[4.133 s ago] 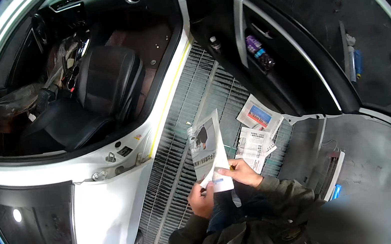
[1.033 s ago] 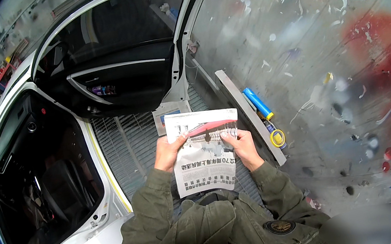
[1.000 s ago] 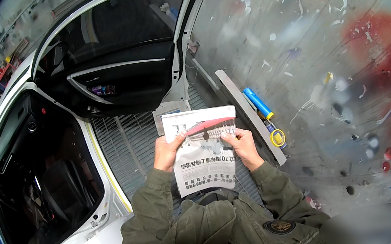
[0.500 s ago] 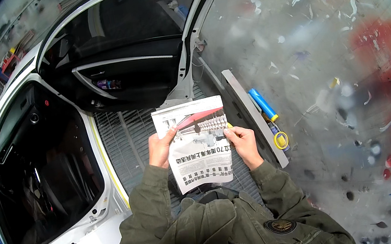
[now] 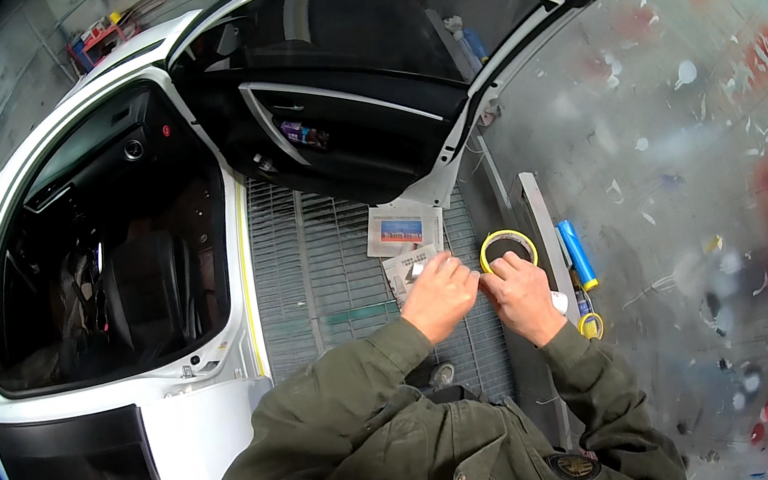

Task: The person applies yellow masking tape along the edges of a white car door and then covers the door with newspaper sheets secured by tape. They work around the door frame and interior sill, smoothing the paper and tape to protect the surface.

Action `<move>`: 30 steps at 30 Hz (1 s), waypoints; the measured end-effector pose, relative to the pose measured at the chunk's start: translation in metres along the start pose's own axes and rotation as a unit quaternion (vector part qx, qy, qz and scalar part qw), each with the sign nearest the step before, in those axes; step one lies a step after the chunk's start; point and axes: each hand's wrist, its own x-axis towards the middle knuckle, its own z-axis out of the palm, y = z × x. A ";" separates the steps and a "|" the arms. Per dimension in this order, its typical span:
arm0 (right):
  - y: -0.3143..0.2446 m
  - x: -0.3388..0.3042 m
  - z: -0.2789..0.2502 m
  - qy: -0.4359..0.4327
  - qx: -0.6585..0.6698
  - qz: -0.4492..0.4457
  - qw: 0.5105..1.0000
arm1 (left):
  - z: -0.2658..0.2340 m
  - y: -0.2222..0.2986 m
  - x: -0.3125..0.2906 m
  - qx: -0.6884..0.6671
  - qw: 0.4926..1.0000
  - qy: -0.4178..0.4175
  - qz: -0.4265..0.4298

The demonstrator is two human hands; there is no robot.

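My right hand (image 5: 524, 297) is closed on the lower edge of a yellow roll of tape (image 5: 505, 234), with the ring standing up beyond the fingers. Close beside it on the left, my left hand (image 5: 442, 298) has its fingers drawn together near the right thumb. Whatever the left fingers pinch is hidden. Past my left hand, sheets of printed newspaper (image 5: 397, 250) appear below on the floor grating, partly covered by that hand. A small white round-ended thing (image 5: 559, 301) shows by my right wrist; its kind is unclear.
A white car body (image 5: 202, 416) with an open doorway is at left. Its open door (image 5: 343, 162) reaches across the far side. Metal grating (image 5: 277, 256) forms the floor. At right, a ledge (image 5: 546, 226) runs along the paint-spotted wall (image 5: 685, 195), beside a blue cylinder (image 5: 577, 254).
Both hands held a newspaper sheet before; now they are off it. The tape roll is in my right hand, and my hands have come together toward the right. The view has shifted.
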 end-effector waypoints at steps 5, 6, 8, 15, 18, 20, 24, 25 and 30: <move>-0.003 0.006 -0.005 -0.015 -0.004 -0.040 0.999 | -0.003 0.001 -0.010 -0.027 0.999 0.004 -0.034; -0.002 0.006 -0.007 -0.014 0.006 -0.053 0.998 | -0.005 0.000 -0.013 -0.033 0.999 -0.004 -0.036; 0.000 0.005 -0.014 -0.012 0.027 -0.080 0.996 | -0.013 -0.004 -0.020 -0.062 0.997 -0.004 -0.053; 0.056 -0.027 -0.037 -0.043 -0.004 -0.054 0.998 | -0.035 -0.027 -0.060 -0.057 0.992 -0.027 -0.113; 0.061 -0.033 -0.028 -0.039 -0.038 -0.031 0.998 | -0.032 -0.022 -0.065 -0.034 0.996 -0.008 -0.084; 0.066 -0.038 -0.020 -0.029 -0.054 0.012 0.998 | -0.032 -0.022 -0.069 -0.024 0.994 -0.040 -0.097; 0.051 -0.028 -0.009 -0.003 -0.006 0.044 0.999 | -0.020 -0.027 -0.076 0.009 0.991 -0.099 -0.094; 0.029 -0.017 -0.004 0.003 0.031 0.026 0.999 | -0.016 -0.022 -0.076 0.020 0.991 -0.105 -0.080; -0.025 0.002 0.033 -0.016 0.092 -0.047 0.995 | -0.012 -0.007 -0.060 -0.012 0.995 -0.077 -0.056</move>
